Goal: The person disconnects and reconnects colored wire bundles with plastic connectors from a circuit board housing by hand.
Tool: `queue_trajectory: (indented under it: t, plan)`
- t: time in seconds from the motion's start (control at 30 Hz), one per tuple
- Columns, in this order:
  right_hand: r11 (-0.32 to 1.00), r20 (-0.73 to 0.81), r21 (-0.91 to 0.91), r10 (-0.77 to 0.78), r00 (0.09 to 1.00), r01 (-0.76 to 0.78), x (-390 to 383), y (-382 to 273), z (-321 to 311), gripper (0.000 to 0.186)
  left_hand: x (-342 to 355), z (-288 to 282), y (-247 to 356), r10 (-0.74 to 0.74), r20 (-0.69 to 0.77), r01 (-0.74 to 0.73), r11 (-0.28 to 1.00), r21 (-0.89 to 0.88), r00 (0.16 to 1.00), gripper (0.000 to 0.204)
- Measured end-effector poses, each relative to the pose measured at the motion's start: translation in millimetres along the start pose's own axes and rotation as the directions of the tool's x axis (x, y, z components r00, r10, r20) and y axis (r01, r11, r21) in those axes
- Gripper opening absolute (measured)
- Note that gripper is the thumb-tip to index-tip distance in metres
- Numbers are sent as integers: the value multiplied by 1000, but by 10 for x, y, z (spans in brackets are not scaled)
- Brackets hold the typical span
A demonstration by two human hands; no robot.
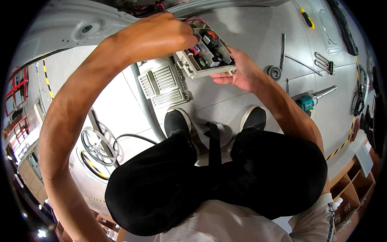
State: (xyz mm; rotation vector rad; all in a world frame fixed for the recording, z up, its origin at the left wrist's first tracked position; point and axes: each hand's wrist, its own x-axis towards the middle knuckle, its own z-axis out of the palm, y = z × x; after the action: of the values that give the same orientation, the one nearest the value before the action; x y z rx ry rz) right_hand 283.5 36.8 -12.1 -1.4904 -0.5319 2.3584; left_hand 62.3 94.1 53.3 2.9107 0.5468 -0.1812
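Open box (210,53) in right hand (238,70).

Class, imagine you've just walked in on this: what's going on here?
A person's right hand grips the near right corner of a pale open box with electrical parts inside. The left hand is over the box's left side, its fingertips hidden. A slatted plastic piece lies on the floor to the left, and a teal power drill lies off to the right.
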Motion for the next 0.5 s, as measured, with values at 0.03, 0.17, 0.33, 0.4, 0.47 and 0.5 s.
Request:
queue_trajectory:
  t: [0.03, 0.17, 0.33, 0.4, 0.47, 0.5]
  plan:
    - [1000, -18, 7, -4, 1000, 4, -4, 12, -2, 47, 7, 5, 1, -4, 9, 4, 1000, 3, 1000, 34]
    - [1000, -32, 16, 5, 999, -4, 22, 27, -1, 47, -54, 22, 20, -5, -9, 5, 999, 42, 1000, 37]
    - [1000, 6, 10, -1, 1000, 1, 53, 56, -20, 46, -98, 76, 29, 2, -125, 4, 999, 51, 992, 21]
    - [1000, 14, 19, 1, 1000, -2, 61, 68, -30, 46, -102, 108, 32, 12, -185, 1, 998, 69, 983, 12]
    - [999, 18, 32, 10, 1000, -10, 68, 77, -35, 47, -107, 128, 42, 8, -223, 4, 999, 54, 975, 12]
    - [999, 4, 31, 11, 1000, -11, 68, 80, -33, 46, -105, 141, 47, 0, -233, 11, 999, 46, 973, 12]
